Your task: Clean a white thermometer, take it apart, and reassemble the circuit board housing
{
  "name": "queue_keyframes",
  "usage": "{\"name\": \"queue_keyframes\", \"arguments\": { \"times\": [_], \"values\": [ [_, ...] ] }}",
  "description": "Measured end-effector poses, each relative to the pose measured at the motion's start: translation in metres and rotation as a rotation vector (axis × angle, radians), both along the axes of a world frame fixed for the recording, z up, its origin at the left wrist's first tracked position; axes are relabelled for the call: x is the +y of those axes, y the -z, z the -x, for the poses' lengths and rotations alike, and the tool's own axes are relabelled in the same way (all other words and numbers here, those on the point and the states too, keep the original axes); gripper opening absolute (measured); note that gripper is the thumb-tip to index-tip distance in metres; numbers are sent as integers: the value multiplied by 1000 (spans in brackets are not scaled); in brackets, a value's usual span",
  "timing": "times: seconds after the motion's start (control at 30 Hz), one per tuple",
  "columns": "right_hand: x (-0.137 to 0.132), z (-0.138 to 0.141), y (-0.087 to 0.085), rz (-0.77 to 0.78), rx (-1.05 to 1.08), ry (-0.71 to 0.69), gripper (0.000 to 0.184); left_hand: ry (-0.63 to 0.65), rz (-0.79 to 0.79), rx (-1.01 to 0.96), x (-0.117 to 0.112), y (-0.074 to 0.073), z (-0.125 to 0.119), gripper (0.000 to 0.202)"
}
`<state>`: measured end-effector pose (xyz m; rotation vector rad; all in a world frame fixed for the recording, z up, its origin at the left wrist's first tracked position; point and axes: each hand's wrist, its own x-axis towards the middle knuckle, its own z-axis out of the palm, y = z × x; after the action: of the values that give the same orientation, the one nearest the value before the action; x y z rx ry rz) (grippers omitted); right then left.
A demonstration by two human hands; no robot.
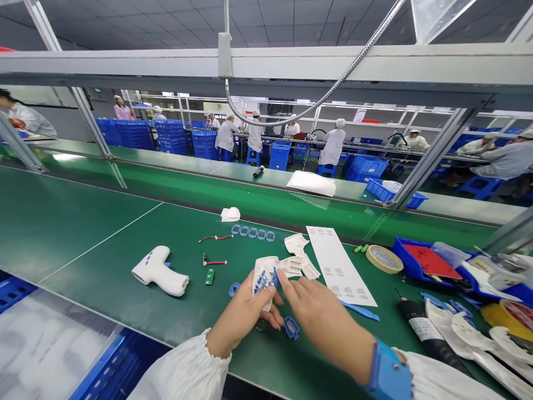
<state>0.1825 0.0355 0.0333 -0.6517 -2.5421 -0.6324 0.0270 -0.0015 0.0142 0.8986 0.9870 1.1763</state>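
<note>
My left hand [245,311] is closed around a white plastic housing half [267,263], its hollow side facing up. Several small blue plastic parts [261,281] sit inside the shell, with my left thumb over its lower edge. The fingers of my right hand [322,311], bent together, are at a small blue part [275,275] by the shell's right side; its far end is hidden by the fingertips. Just below my hands lies a blue oval part [292,328]. More white housing pieces [296,243] lie behind them. Left of my hands rests a white gun-shaped device [161,270].
Red-wired connectors [215,238], a green circuit board [210,276] and blue rings [253,232] lie beyond my hands. To the right are a printed sheet [341,266], a tape roll [384,259], a black electric screwdriver [425,325] and blue bins [428,261]. A metal shelf frame crosses above.
</note>
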Motion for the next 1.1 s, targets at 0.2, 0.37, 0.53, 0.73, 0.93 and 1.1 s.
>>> {"name": "queue_keyframes", "arguments": {
  "times": [0.2, 0.37, 0.53, 0.73, 0.93, 1.1],
  "values": [
    [10, -24, -24, 465, 272, 63, 27, -172, -10, -3, -8, -1, 49, 28],
    [10, -9, -7, 906, 110, 25, 25, -395, -24, -3, -25, -10, 98, 19],
    [21, 19, 1, 974, 26, -62, 30, -459, -57, 2, -39, -19, 133, 24],
    [21, 42, 4, 948, -17, -154, 41, -491, -48, -13, -36, -23, 145, 16],
    [25, 48, 7, 988, 70, -82, 17, -503, -27, -51, -10, -18, 132, 13],
    [31, 24, -1, 1094, 285, -25, 12, -338, 43, -4, 17, -12, 106, 18]
  ]
}}
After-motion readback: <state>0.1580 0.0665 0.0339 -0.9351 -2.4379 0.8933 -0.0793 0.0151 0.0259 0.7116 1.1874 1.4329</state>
